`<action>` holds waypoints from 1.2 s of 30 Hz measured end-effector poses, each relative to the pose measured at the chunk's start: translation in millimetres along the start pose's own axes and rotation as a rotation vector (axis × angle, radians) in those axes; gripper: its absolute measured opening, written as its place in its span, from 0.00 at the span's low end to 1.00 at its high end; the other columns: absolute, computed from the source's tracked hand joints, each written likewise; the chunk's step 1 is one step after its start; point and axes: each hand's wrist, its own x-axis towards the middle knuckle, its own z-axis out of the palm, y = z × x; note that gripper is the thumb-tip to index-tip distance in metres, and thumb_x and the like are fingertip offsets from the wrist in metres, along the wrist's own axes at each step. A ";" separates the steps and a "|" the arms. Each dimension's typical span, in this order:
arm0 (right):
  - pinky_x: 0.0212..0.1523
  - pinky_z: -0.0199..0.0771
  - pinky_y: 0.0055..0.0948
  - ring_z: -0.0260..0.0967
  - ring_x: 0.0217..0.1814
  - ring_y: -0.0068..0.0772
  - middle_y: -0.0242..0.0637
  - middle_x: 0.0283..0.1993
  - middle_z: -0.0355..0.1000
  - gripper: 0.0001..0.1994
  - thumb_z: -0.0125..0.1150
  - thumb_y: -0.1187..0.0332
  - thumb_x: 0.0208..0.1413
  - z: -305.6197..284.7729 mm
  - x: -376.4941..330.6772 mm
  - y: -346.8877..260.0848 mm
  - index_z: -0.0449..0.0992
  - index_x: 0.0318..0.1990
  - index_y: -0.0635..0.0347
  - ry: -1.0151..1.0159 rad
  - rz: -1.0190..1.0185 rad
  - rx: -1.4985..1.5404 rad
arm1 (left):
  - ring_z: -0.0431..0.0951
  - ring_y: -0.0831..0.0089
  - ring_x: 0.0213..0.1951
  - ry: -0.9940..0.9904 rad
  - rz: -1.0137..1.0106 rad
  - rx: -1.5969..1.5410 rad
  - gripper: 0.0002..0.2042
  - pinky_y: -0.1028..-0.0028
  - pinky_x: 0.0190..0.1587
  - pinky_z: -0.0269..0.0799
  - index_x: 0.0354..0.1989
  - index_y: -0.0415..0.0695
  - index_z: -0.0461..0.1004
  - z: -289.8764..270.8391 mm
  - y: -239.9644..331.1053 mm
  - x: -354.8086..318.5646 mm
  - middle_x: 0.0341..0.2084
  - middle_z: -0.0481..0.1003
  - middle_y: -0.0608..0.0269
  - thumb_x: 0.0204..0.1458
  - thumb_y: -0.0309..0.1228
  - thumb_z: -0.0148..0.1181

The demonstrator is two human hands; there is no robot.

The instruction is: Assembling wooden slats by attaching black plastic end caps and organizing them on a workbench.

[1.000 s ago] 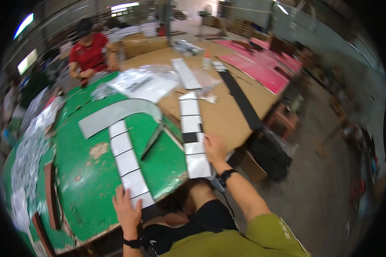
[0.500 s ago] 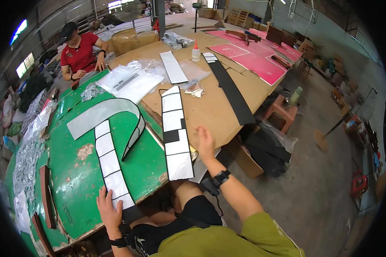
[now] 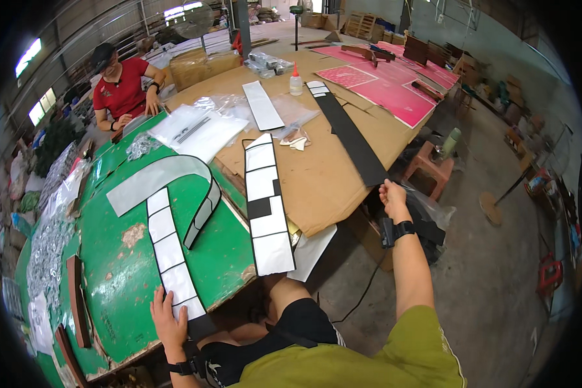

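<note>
My right hand (image 3: 393, 197) is closed in a pinch on the near end of a long black strip (image 3: 349, 137). White patches mark that strip's far end, and it lies on brown cardboard. My left hand (image 3: 168, 321) lies with fingers apart on the near end of a white strip (image 3: 165, 240) with black cross lines. That strip's far part curls over, showing its pale grey back (image 3: 158, 176). Between my hands, a wider white panel (image 3: 271, 239) with black edging and black blocks lies across the green board and the cardboard.
A green board (image 3: 113, 271) and a cardboard sheet (image 3: 317, 187) cover the table. Beyond are a red-capped bottle (image 3: 295, 83), a plain white strip (image 3: 263, 107), plastic bags (image 3: 200, 129) and pink sheets (image 3: 401, 103). A person in red (image 3: 123, 90) sits far left; a stool (image 3: 427, 169) stands right.
My right hand has moved right from beside the white panel to the black strip's near end and closed on it. My left hand stays on the white strip.
</note>
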 end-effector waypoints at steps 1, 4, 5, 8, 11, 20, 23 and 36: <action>0.20 0.72 0.20 0.71 0.23 0.20 0.27 0.26 0.73 0.08 0.60 0.63 0.64 6.6 -3.1 -8.5 0.73 0.33 0.53 -0.005 0.014 0.074 | 0.59 0.48 0.69 0.002 -0.012 0.010 0.25 0.47 0.71 0.49 0.58 0.40 0.71 -1.9 -0.9 -1.6 0.68 0.62 0.49 0.51 0.35 0.62; 0.26 0.74 0.25 0.72 0.26 0.25 0.30 0.28 0.74 0.05 0.59 0.67 0.63 -6.7 14.3 -42.3 0.73 0.35 0.53 -0.133 -0.022 0.421 | 0.59 0.48 0.70 -0.008 -0.004 0.001 0.25 0.48 0.71 0.49 0.58 0.41 0.71 0.7 1.3 2.0 0.68 0.63 0.50 0.51 0.35 0.62; 0.30 0.74 0.28 0.73 0.29 0.27 0.30 0.29 0.74 0.04 0.58 0.68 0.63 -3.5 13.5 -55.9 0.72 0.35 0.54 -0.154 -0.015 0.558 | 0.59 0.49 0.70 -0.010 -0.002 0.014 0.25 0.49 0.71 0.49 0.58 0.41 0.71 0.1 0.8 1.4 0.68 0.63 0.50 0.51 0.35 0.62; 0.38 0.74 0.31 0.72 0.36 0.31 0.34 0.34 0.74 0.06 0.51 0.68 0.66 7.3 -0.7 -99.3 0.72 0.39 0.60 -0.190 -0.022 0.761 | 0.59 0.49 0.70 -0.010 -0.006 0.022 0.25 0.49 0.71 0.49 0.58 0.41 0.71 -1.6 0.2 -0.6 0.68 0.62 0.50 0.51 0.36 0.61; 0.39 0.73 0.28 0.71 0.38 0.27 0.31 0.34 0.73 0.07 0.51 0.67 0.67 21.9 -32.3 -121.7 0.73 0.40 0.59 -0.190 -0.054 0.811 | 0.59 0.49 0.70 -0.006 -0.012 0.016 0.25 0.48 0.71 0.49 0.59 0.41 0.71 -1.9 -0.4 -1.7 0.68 0.62 0.50 0.52 0.36 0.61; 0.37 0.74 0.27 0.72 0.35 0.25 0.36 0.39 0.78 0.08 0.56 0.70 0.63 78.4 -204.7 -20.2 0.71 0.49 0.53 -0.492 0.143 0.601 | 0.59 0.48 0.70 -0.003 -0.008 0.012 0.25 0.48 0.71 0.50 0.58 0.41 0.71 -5.4 4.0 -1.8 0.68 0.63 0.50 0.52 0.36 0.62; 0.38 0.72 0.24 0.71 0.36 0.23 0.38 0.42 0.76 0.19 0.50 0.73 0.66 84.5 -260.9 16.3 0.64 0.64 0.54 -0.569 0.245 0.520 | 0.60 0.48 0.69 -0.002 -0.018 0.004 0.24 0.48 0.70 0.50 0.58 0.41 0.71 -5.7 4.2 -1.4 0.67 0.63 0.50 0.51 0.36 0.63; 0.32 0.73 0.19 0.73 0.29 0.20 0.38 0.33 0.78 0.31 0.56 0.75 0.63 71.6 -297.1 66.4 0.52 0.72 0.64 -0.703 -0.095 -0.186 | 0.62 0.49 0.68 0.029 -0.020 -0.022 0.25 0.48 0.69 0.53 0.57 0.42 0.73 -9.7 12.2 3.7 0.66 0.64 0.50 0.51 0.37 0.65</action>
